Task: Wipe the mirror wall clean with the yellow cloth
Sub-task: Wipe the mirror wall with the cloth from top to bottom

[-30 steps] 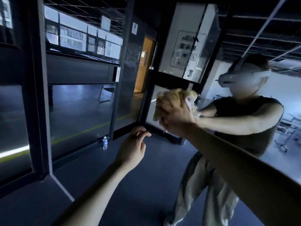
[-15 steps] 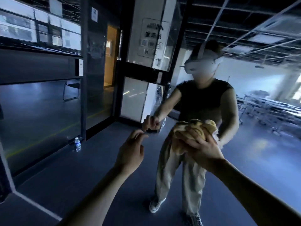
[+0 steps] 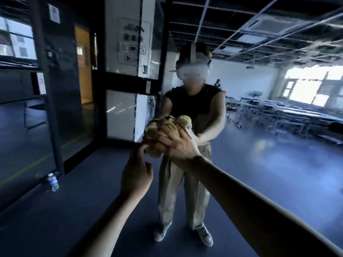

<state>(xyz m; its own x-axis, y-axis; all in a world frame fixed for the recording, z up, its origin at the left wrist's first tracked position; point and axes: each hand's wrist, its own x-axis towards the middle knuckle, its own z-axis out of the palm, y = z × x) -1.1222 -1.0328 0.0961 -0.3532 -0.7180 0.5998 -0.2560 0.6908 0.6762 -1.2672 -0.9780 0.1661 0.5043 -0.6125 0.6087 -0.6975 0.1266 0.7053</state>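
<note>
Right hand (image 3: pixel 178 147) has swept yellow cloth (image 3: pixel 167 127) down-right; left hand (image 3: pixel 136 175) has reached it

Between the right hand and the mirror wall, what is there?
The yellow cloth, bunched under the right hand; the head view shows it.
</note>
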